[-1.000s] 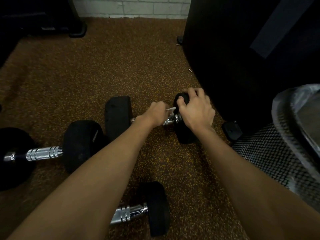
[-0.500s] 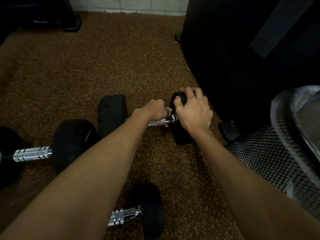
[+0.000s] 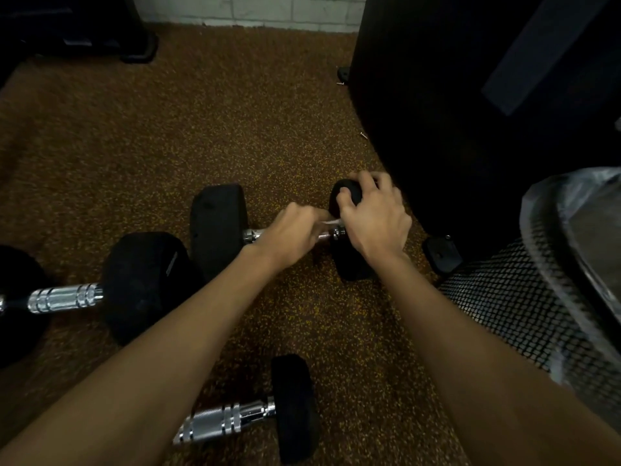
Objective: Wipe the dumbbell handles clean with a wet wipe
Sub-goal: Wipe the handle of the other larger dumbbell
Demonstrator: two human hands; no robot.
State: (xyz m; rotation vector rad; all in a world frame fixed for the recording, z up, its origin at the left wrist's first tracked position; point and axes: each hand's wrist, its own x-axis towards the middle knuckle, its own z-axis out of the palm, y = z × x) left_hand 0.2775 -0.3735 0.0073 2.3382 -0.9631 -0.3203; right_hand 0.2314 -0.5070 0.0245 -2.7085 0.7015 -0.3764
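Observation:
A black dumbbell point(image 3: 218, 227) with a chrome handle lies across the speckled brown floor in the middle. My left hand point(image 3: 289, 237) is curled round that handle with a white wet wipe point(image 3: 331, 223) under its fingers; only a small edge of the wipe shows. My right hand point(image 3: 373, 216) grips the dumbbell's right head point(image 3: 346, 193) from above. A second dumbbell point(image 3: 141, 284) lies at the left, its chrome handle point(image 3: 64, 299) bare. A third dumbbell point(image 3: 295, 408) lies near me, partly hidden by my left forearm.
A black mesh bin point(image 3: 524, 307) lined with clear plastic stands at the right. A large black machine body point(image 3: 470, 112) rises behind the right hand, with a small black foot point(image 3: 442, 253) beside the bin. White brick wall point(image 3: 268, 10) at the back.
My left hand has slid along the handle, first toward the right head, then slightly back left. The right hand stays on the right head. The camera shifted a little.

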